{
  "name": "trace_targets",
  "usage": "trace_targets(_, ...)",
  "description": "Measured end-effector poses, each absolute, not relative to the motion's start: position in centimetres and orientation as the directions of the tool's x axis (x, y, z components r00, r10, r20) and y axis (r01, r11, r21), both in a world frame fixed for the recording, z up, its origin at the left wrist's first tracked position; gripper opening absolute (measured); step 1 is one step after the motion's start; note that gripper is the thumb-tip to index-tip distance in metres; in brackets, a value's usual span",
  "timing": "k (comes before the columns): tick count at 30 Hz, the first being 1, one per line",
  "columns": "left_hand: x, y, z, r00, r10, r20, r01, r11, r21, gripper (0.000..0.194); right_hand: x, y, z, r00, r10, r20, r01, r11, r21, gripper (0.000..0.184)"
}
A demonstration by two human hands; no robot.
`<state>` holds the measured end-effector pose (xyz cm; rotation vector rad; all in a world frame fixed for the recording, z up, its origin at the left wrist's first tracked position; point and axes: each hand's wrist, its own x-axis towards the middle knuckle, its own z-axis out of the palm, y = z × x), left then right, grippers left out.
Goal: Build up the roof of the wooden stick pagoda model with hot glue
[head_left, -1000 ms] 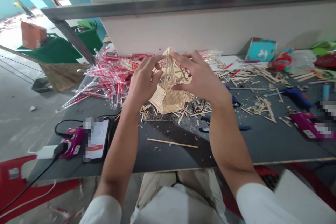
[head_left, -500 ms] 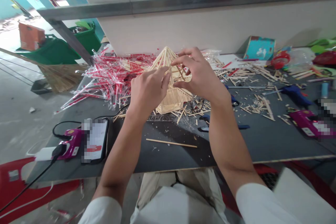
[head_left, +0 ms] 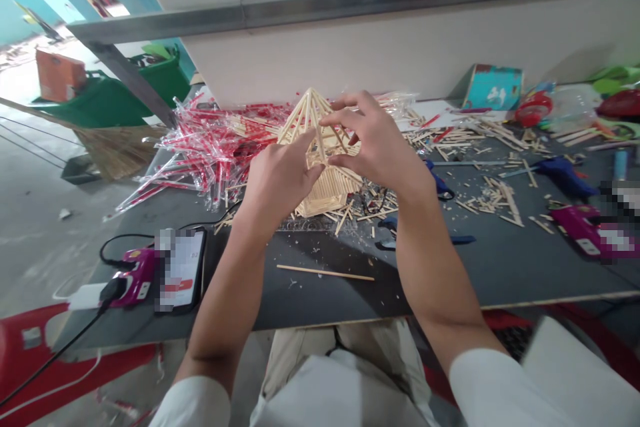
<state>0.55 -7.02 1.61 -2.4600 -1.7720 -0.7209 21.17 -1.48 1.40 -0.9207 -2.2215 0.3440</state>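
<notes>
A small pointed frame of thin wooden sticks [head_left: 309, 103] stands on a slatted stick base [head_left: 327, 195] in the middle of the table. My right hand [head_left: 373, 137] is at its right side, with the tips of the index finger and thumb at the two ends of a near-upright wooden stick [head_left: 321, 143]. On the left side of the frame is my left hand [head_left: 277, 177], its thumb and index finger apart close to that same stick. Whether the left fingertips touch it, I cannot tell. One loose stick [head_left: 325, 272] lies near the table's front edge.
Red-and-clear plastic wrappers [head_left: 215, 147] are heaped at the left. A phone [head_left: 185, 270] and a purple power socket [head_left: 135, 273] lie front left. Stick offcuts [head_left: 493, 203], a blue glue gun [head_left: 563, 173] and a teal box [head_left: 493, 88] are on the right.
My left thumb has moved down and away from the index finger, widening the gap. My right hand stays at the stick almost unmoved. The view has shifted slightly.
</notes>
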Motion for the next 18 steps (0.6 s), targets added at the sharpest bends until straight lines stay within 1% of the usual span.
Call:
trace_targets(3,0.7,-7.1,1.3,0.255,0.883,0.394,0.936,-0.328,0.129,0.064,21.1,-1.5,1.3,-0.494,0.705,0.508,0.528,0.708,-0.469,0.062)
trace_targets(5,0.8,-7.1,1.2,0.258,0.872,0.417,0.944,-0.319,0.083,0.062,21.0,-1.5,1.4,-0.488,0.705,0.514,0.536,0.707,-0.461,0.061)
trace_targets(8,1.0,-7.0,1.1,0.257,0.860,0.441,0.950,-0.309,0.050,0.054,20.8,-1.7,1.4,-0.491,0.706,0.510,0.551,0.705,-0.445,0.061)
trace_targets(13,1.3,-7.1,1.4,0.232,0.884,0.407,0.965,-0.261,0.018,0.048,20.7,-1.9,1.6,-0.491,0.703,0.514,0.565,0.706,-0.426,0.054)
trace_targets(18,1.7,-7.3,1.3,0.226,0.877,0.423,0.972,-0.234,-0.035,0.040,20.8,-1.9,1.5,-0.504,0.691,0.518,0.561,0.718,-0.412,0.049)
